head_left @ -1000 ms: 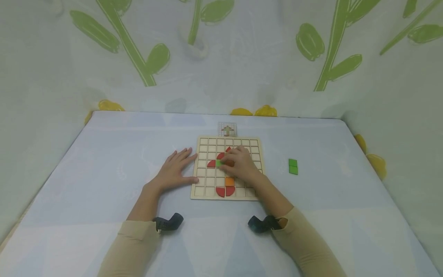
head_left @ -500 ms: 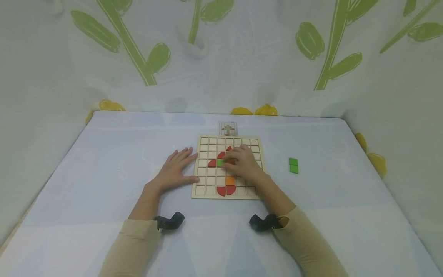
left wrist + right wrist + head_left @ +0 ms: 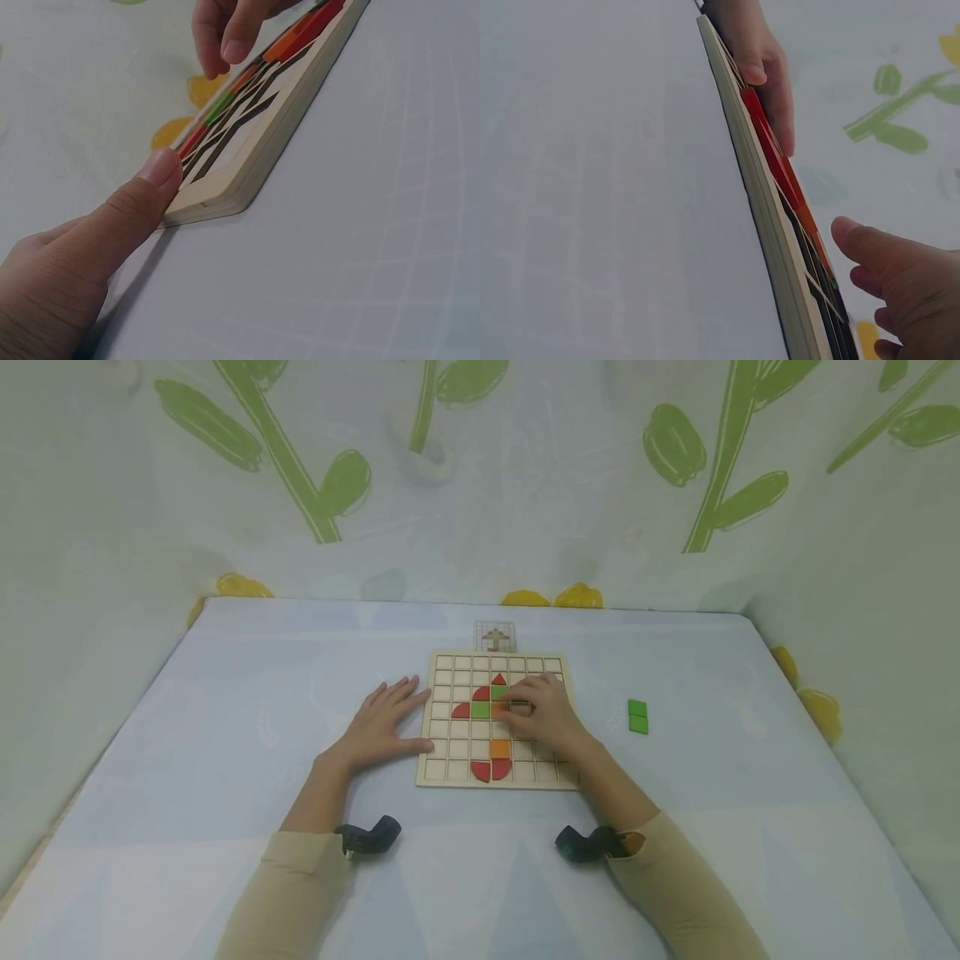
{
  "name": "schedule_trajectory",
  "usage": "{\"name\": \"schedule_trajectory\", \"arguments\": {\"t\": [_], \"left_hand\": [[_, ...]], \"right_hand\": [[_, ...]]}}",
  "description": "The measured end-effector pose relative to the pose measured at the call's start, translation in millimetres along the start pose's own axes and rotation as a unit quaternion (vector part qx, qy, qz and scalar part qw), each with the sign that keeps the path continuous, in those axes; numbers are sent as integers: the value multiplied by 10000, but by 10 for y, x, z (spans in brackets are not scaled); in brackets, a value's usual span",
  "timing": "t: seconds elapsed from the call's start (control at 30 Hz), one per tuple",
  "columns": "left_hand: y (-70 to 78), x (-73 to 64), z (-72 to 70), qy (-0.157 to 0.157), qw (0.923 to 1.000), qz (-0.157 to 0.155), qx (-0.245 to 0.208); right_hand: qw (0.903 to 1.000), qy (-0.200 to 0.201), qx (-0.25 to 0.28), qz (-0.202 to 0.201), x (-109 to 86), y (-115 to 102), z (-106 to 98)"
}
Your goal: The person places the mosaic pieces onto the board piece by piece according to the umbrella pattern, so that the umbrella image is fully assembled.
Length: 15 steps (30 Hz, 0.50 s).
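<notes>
A wooden grid board (image 3: 442, 749) lies mid-table, bearing several coloured tiles. My left hand (image 3: 380, 727) spreads its fingers along the board's left side, its thumb resting on the rim, also clear in the left wrist view. Over the board is my right hand (image 3: 547, 714), fingers loosely bent with nothing between thumb and fingertips, as the right wrist view shows. Beside its fingertips sit a green square tile (image 3: 497, 692) and an orange square tile (image 3: 497, 711). Left of these are another green tile (image 3: 480, 710) and red quarter-round tiles (image 3: 461, 712). A red triangle tile (image 3: 499, 679) tops the group.
Two green square tiles (image 3: 637, 717) lie on the table right of the board. Behind the board is a small pattern card (image 3: 494, 635). Nearer the front rim sit an orange tile (image 3: 500, 749) and two red quarter-round tiles (image 3: 502, 769). A leaf-patterned wall stands behind.
My right hand has shifted right, its fingertips drawing off the tiles. The green tile under the red triangle has come into view. My left hand keeps its place.
</notes>
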<state>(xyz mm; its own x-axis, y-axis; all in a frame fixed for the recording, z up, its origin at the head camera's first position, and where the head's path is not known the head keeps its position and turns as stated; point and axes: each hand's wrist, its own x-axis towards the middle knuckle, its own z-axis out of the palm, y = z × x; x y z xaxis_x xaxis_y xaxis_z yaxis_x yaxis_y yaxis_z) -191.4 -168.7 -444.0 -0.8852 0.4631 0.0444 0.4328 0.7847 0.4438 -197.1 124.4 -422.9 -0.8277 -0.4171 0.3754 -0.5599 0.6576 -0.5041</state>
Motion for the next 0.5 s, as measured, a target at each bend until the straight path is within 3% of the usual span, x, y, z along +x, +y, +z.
{"name": "schedule_trajectory", "arguments": {"t": [0.3, 0.5], "left_hand": [[-15, -1, 1, -24, 10000, 26, -40], [-20, 4, -10, -39, 10000, 7, 20]], "right_hand": [[9965, -237, 211, 771, -94, 55, -116], [9967, -245, 106, 770, -121, 79, -201]]}}
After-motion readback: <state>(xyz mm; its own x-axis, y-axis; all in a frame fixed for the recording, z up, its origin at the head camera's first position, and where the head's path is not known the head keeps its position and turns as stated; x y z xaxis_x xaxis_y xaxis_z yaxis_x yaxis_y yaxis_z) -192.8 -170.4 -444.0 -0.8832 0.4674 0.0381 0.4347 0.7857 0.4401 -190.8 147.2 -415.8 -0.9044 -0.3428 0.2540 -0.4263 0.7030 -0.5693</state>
